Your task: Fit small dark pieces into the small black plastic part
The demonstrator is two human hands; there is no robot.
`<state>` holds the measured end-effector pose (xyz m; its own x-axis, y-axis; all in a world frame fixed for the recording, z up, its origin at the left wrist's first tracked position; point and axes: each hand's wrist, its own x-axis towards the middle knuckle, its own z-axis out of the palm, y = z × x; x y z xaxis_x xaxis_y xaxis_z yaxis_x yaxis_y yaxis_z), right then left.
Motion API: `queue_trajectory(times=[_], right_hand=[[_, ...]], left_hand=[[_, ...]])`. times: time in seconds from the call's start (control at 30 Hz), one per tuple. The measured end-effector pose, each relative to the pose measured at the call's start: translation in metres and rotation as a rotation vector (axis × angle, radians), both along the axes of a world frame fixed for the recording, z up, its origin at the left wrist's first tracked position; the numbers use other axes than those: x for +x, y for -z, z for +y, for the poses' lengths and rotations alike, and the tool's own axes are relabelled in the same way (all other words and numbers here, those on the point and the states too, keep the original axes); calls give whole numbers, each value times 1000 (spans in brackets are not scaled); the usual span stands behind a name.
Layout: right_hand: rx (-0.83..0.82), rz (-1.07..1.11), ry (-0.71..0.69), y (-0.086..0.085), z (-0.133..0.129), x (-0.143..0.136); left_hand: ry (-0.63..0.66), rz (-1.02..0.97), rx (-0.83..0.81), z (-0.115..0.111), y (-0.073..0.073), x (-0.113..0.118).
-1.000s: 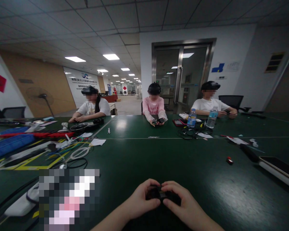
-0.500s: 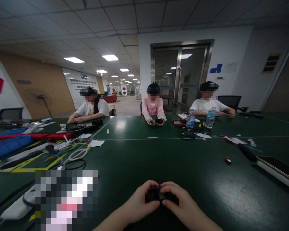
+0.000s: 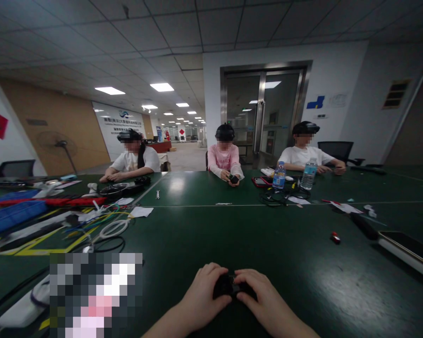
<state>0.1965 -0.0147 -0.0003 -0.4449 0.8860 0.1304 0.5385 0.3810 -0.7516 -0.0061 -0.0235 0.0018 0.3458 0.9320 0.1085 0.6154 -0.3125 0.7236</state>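
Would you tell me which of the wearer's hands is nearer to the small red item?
Right. The right hand is left of the small red item and nearer the camera; the left hand is farther left, across the black object both hold.

I've got a green tabletop (image 3: pixel 183 234) in front of me, metal-framed glass doors (image 3: pixel 262 112) in the white wall (image 3: pixel 341 75), a standing fan (image 3: pixel 61 143) off left, and lit ceiling panels (image 3: pixel 161 87) running back over a pale floor (image 3: pixel 186 158).
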Motion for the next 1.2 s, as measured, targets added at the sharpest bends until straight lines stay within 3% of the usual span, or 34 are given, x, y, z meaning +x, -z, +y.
queue_trajectory(times=[0.3,0.7,1.2], right_hand=[[4,-42,10,-4,-1,0],[17,0,14,6,2,0],[-2,12,12,1,2,-1]], left_hand=[[8,71,72,0,6,0],[25,88,51,-2,1,1],[29,96,37,-1,3,-1]])
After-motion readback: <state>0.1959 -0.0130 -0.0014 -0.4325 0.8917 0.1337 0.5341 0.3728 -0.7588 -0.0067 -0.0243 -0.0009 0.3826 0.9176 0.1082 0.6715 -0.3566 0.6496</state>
